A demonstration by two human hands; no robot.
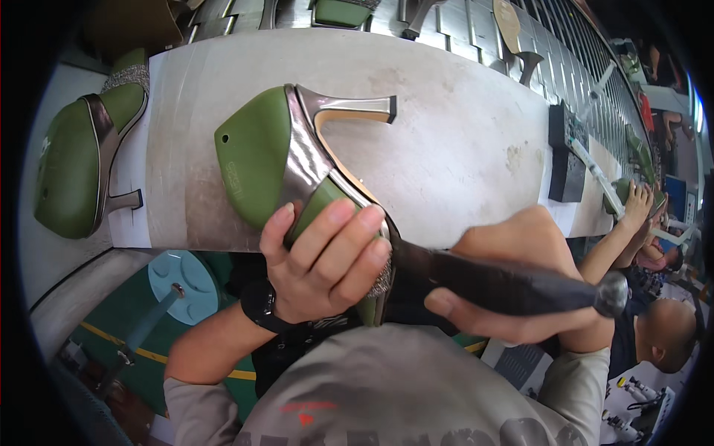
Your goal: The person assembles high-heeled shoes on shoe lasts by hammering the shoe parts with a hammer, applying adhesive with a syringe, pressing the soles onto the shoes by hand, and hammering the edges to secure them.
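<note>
My left hand [327,249] wraps round the toe end of a high-heeled shoe [309,152] fitted over a green last. Metallic bronze straps and a heel show on it, the heel turned to the upper right; glittery trim shows beneath my fingers. In my closed right hand [520,245] is a dark tapered hand tool [494,282] with a rounded metal knob at its right end. Its narrow end meets the shoe's sole edge near my left fingers; whether it touches I cannot tell. The hand is slightly blurred.
Another green last with a similar shoe [74,163] lies at the left. Behind the pale worktable [446,156] runs a slatted metal conveyor [465,33] bearing shoe parts. A black block [567,152] stands at the table's right. Further right, a co-worker's hands [636,208] hold a green item.
</note>
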